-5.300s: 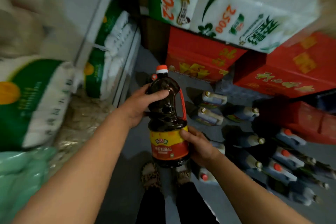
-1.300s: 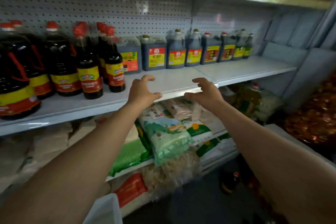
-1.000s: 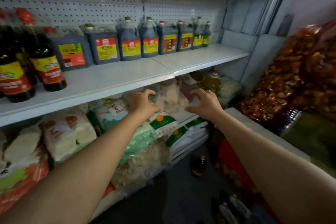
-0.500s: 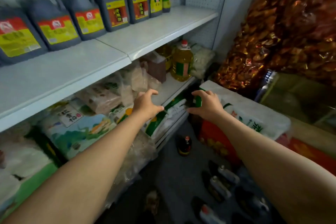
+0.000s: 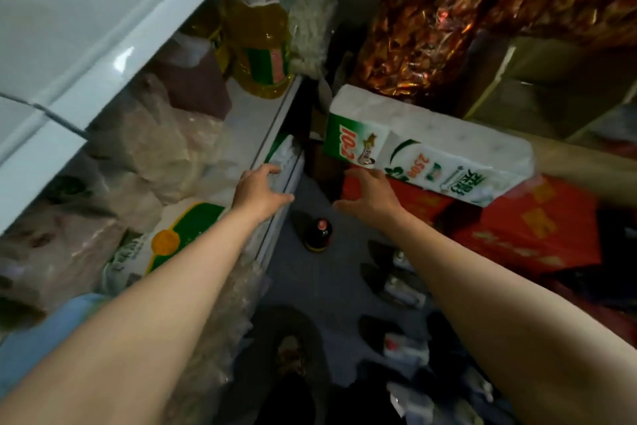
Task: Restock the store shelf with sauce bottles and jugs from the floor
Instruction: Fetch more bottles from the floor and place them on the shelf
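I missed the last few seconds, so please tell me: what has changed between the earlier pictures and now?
The dark sauce bottle held in both hands five seconds ago is gone from them. The left hand and right hand have since come down from the shelf edge toward the floor, where a dark bottle stands below and between them. Unchanged over the last second: both hands hold nothing, fingers spread.

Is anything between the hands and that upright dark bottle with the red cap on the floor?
Nothing visible. The left hand and right hand, both empty, hang above the dark red-capped bottle, with only bare grey floor around it.
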`<state>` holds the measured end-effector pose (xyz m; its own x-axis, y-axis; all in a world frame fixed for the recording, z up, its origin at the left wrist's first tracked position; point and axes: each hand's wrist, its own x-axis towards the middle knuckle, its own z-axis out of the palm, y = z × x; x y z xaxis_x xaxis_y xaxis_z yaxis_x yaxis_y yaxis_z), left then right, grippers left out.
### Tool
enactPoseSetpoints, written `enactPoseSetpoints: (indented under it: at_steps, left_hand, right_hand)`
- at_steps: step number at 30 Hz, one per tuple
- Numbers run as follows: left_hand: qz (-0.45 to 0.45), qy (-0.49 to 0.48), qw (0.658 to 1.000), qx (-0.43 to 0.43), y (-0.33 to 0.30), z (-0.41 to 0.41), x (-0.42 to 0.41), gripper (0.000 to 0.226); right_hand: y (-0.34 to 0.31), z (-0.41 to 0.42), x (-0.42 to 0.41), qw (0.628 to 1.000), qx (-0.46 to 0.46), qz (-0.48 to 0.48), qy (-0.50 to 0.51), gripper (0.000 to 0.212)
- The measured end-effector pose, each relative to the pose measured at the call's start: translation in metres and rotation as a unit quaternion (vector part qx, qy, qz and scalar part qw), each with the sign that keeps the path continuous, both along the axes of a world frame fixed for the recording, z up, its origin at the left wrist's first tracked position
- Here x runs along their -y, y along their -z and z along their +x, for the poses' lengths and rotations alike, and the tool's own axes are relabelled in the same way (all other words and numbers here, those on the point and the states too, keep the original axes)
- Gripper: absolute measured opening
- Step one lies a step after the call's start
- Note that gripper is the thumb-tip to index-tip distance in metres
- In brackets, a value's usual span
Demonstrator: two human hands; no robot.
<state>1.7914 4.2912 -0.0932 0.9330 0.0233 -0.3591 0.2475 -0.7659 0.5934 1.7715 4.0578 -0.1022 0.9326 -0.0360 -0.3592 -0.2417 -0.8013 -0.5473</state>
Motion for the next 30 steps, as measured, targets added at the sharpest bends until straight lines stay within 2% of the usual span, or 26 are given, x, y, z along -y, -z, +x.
enactPoseSetpoints:
  at_steps: [8, 11, 15, 18, 24, 30]
  left_hand:
    - [-0.037, 0.034, 0.996, -0.069, 0.123, 0.021, 0.006, 0.069]
    - [-0.049, 0.043, 0.993, -0.097, 0.188, 0.025, 0.008, 0.072]
    - [-0.064, 0.058, 0.989, -0.121, 0.285, 0.034, 0.015, 0.078]
    - [-0.072, 0.079, 0.984, -0.141, 0.361, 0.047, 0.021, 0.082]
    - [-0.089, 0.094, 0.979, -0.159, 0.509, 0.079, 0.036, 0.093]
    - [-0.105, 0.155, 0.97, -0.156, 0.601, 0.119, 0.052, 0.106]
  right_hand:
    - [0.137, 0.017, 0.008, 0.995, -0.095, 0.019, 0.036, 0.079]
    - [0.199, 0.019, 0.011, 0.993, -0.098, 0.031, 0.051, 0.084]
    - [0.292, 0.02, 0.018, 0.989, -0.122, 0.033, 0.08, 0.07]
    - [0.367, 0.024, 0.021, 0.985, -0.14, 0.04, 0.095, 0.07]
    - [0.519, 0.034, 0.027, 0.977, -0.141, 0.088, 0.136, 0.07]
    - [0.632, 0.057, 0.037, 0.974, -0.117, 0.166, 0.101, 0.066]
